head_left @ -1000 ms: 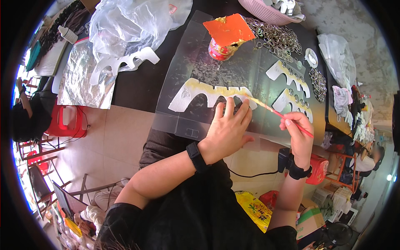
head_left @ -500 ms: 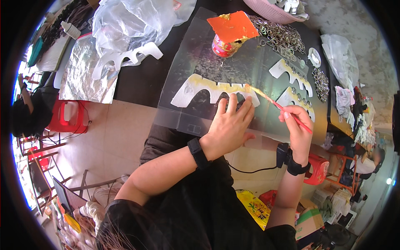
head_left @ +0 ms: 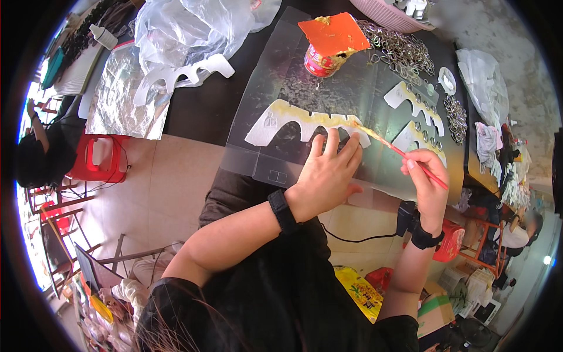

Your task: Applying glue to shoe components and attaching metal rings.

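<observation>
A white strip with arched cut-outs (head_left: pixel 271 125) lies on the clear sheet (head_left: pixel 240 161), yellowish paste along its far edge. My left hand (head_left: pixel 329 173) rests with fingers spread, its fingertips on the strip's right half. In my right hand (head_left: pixel 426 176) is a thin red brush (head_left: pixel 394 148), pinched between thumb and fingers. Its paste-coated tip touches the strip's far edge near the right end. Beyond the strip stands a red tin (head_left: pixel 319 63) with an orange card (head_left: pixel 334 34) on top, smeared with paste. To the right lie two similar strips (head_left: pixel 414 104) with metal rings along their pasted edges.
Metal rings (head_left: pixel 404 53) are heaped at the back right, with a smaller pile (head_left: pixel 455 119) beside the ringed strips. A pink basket (head_left: pixel 390 14) sits behind. At left are plastic bags (head_left: pixel 176 35), a silvery sheet (head_left: pixel 126 94) and another white strip (head_left: pixel 155 79). Red stools (head_left: pixel 101 158) stand below.
The whole view has shifted slightly. The brush tip stays on the strip's right part, and my left hand keeps its place on the strip.
</observation>
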### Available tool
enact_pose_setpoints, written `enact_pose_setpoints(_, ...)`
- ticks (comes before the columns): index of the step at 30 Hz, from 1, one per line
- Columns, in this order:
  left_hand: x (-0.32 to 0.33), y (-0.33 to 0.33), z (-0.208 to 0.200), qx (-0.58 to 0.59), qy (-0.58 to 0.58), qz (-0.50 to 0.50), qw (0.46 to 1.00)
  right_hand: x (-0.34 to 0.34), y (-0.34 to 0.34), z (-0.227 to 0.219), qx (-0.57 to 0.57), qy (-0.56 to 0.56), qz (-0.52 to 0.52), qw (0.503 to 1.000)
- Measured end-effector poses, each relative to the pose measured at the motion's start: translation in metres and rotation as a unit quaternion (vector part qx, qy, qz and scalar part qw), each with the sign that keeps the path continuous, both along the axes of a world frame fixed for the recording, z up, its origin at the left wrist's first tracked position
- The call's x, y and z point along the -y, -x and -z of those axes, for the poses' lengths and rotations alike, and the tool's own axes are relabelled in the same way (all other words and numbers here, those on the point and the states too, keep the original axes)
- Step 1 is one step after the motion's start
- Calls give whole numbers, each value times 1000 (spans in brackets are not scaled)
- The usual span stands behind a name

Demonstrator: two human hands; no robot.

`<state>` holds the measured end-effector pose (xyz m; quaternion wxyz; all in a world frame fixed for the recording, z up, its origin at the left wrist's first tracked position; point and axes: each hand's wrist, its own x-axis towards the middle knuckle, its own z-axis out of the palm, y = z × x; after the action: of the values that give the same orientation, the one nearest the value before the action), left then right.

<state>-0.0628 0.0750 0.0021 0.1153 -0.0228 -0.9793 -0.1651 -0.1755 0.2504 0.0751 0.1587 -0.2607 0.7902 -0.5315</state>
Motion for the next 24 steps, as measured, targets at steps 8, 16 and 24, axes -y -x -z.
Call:
enact_pose_setpoints(8,1,-1,1,-1,-3,-1,1000,0,0,-1,13,-8,26,1000)
enact_pose_setpoints(16,0,-1,-1,3,4,-2,1000,6,0,-3,2,4,12,1000)
enact_pose_setpoints(24,-1,-1,0,-1,-9,-3,1000,-3,5,-8,0,-5,4,1000)
